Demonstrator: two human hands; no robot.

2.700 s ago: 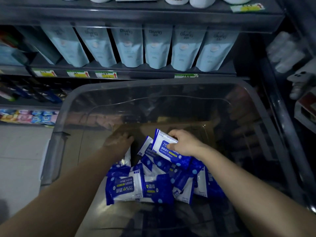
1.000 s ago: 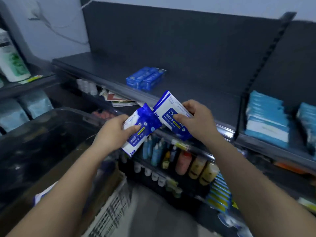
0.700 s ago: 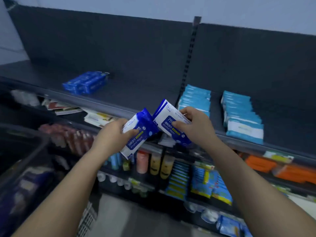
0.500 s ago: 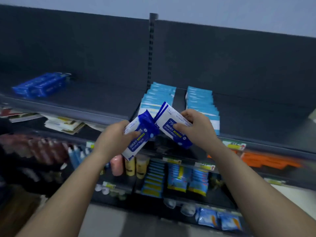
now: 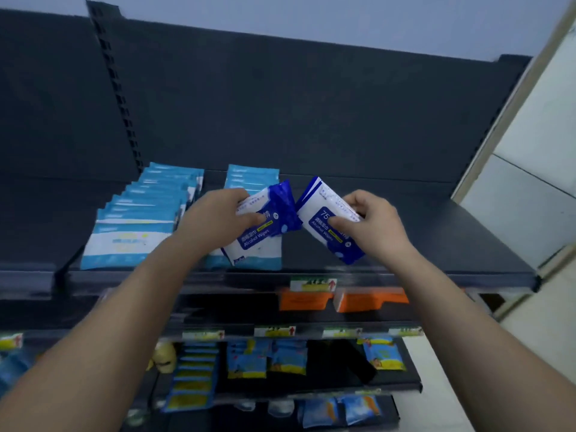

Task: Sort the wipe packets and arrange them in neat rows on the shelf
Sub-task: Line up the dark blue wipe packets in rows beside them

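At the centre of the frame, the left hand (image 5: 218, 219) grips a blue-and-white alcohol wipe packet (image 5: 265, 226), with the thumb across its printed face and the fingers curled over its upper edge. Just right of it, the right hand (image 5: 371, 226) pinches a second wipe packet (image 5: 324, 219) the same way, thumb on the label and fingers wrapped behind. Both packets tilt inward, so their upper corners come close together; whether they touch cannot be told.

Both are held above the dark top shelf (image 5: 436, 244). The left hand's packet overlaps the front of a short row of light-blue packets (image 5: 252, 176). The right hand's packet hangs over a bare stretch of shelf. Further left, a longer row of light-blue packets (image 5: 137, 226) runs from the shelf's front edge back to the dark back panel (image 5: 311, 104).

Below the shelf edge sits a yellow-and-green price tag (image 5: 313, 283), and under it are orange boxes (image 5: 371, 300). Lower in the frame, small blue-and-yellow packets (image 5: 246, 360) are on a lower shelf. A pale wall (image 5: 530, 151) fills the right edge of the frame.
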